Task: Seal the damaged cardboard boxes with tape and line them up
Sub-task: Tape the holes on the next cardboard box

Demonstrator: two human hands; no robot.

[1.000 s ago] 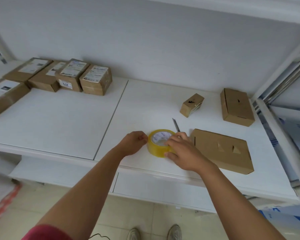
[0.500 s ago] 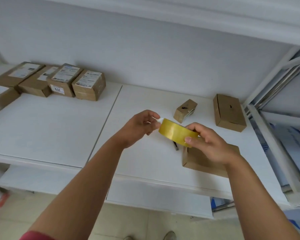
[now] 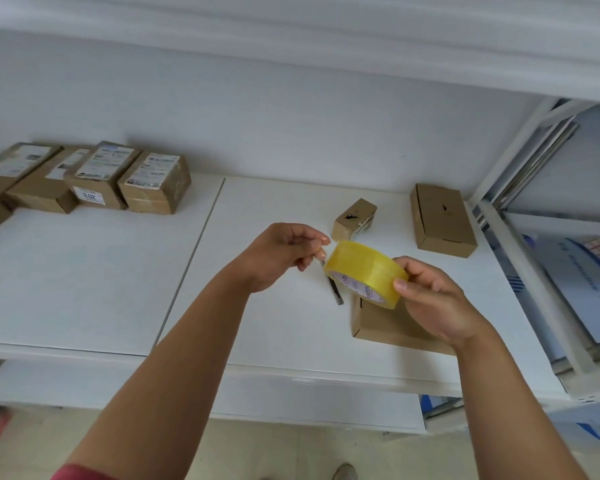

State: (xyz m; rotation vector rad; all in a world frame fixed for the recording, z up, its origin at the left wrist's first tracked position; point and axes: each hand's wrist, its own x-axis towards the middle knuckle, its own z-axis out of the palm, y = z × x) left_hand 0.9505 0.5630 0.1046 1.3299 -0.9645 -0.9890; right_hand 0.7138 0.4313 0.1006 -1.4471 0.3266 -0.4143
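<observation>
On white shelf (image 3: 84, 289), scattered cardboard boxes (image 3: 442, 220).

person: two bare forearms, no watch or rings showing. red sleeve (image 3: 80, 472) edge at lower left of the frame. light shoe (image 3: 344, 472) toe at bottom centre.

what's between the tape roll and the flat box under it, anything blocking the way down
Nothing visible blocks it. The tape roll, gripped by the right hand, hangs right above the flat box. The utility knife lies just left of that box, apart from it.
</observation>
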